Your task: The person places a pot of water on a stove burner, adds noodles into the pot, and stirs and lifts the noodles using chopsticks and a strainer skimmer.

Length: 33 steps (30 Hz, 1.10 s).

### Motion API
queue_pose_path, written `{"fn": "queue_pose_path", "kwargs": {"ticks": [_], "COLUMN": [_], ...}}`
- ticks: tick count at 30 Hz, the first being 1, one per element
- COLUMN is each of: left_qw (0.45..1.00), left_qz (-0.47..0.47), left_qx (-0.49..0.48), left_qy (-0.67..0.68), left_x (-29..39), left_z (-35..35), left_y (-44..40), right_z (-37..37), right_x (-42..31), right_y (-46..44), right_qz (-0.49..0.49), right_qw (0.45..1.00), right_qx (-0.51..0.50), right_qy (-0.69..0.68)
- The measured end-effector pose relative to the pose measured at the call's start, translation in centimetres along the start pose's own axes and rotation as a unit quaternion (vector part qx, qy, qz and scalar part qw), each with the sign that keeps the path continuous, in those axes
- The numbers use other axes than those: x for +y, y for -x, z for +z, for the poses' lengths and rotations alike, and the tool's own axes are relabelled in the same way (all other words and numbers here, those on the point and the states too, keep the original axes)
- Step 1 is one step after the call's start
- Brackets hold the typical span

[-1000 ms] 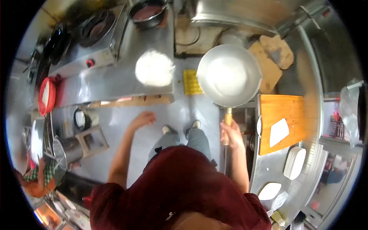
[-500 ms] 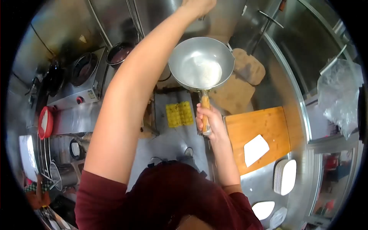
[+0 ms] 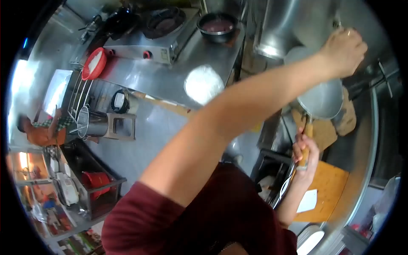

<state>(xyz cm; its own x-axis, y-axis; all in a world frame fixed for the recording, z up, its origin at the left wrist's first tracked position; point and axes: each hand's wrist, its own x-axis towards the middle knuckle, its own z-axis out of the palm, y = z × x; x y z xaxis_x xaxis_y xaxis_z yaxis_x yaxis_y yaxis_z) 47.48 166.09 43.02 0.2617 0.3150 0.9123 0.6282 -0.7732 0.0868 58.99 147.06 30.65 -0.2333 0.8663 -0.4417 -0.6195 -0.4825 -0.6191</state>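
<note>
My right hand (image 3: 307,148) is wrapped round the wooden handle (image 3: 307,138) of a silver saucepan (image 3: 326,102), which has a pouring lip. My left arm reaches across above the pan and hides part of it. Beyond the pan's far side, my left hand (image 3: 346,51) has its fingers curled in, close to a small metal fitting (image 3: 337,22) at the steel back wall. Whatever those fingers grip, if anything, is hidden.
A gas stove (image 3: 140,49) and a dark pan with reddish contents (image 3: 217,27) are at upper left, near a red basket (image 3: 94,63). A shiny round disc (image 3: 204,84) is on the steel counter. A wooden board (image 3: 335,187) lies right. Another person (image 3: 40,131) is far left.
The view has swung left, so the saucepan and both hands now appear further right. More of the left counter and the other person shows. My right hand keeps hold of the saucepan.
</note>
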Motion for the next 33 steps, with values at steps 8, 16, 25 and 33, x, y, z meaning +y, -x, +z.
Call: {"fn": "queue_pose_path", "kwargs": {"ticks": [8,16,25,33], "left_qw": [0.995,0.996,0.995,0.993], "left_qz": [0.040,0.013,0.019,0.019], "left_qx": [0.089,-0.043,-0.031,0.019], "left_qy": [0.034,0.080,0.088,0.115], "left_x": [0.6,-0.2,-1.6,-1.5], "left_z": [0.2,-0.5,-0.7,0.7], "left_y": [0.1,-0.6,-1.2,-1.0], "right_z": [-0.7,-1.8,-1.7,-2.3], "right_x": [0.0,0.2,-0.2,-0.4], "right_y": [0.1,0.0,-0.6,-1.2], "right_qz": [0.001,0.000,-0.008,0.013], "right_qw": [0.999,0.999,0.999,0.999], "right_qx": [-0.042,-0.039,-0.037,-0.031], "right_qy": [-0.006,-0.001,0.011,0.032]}}
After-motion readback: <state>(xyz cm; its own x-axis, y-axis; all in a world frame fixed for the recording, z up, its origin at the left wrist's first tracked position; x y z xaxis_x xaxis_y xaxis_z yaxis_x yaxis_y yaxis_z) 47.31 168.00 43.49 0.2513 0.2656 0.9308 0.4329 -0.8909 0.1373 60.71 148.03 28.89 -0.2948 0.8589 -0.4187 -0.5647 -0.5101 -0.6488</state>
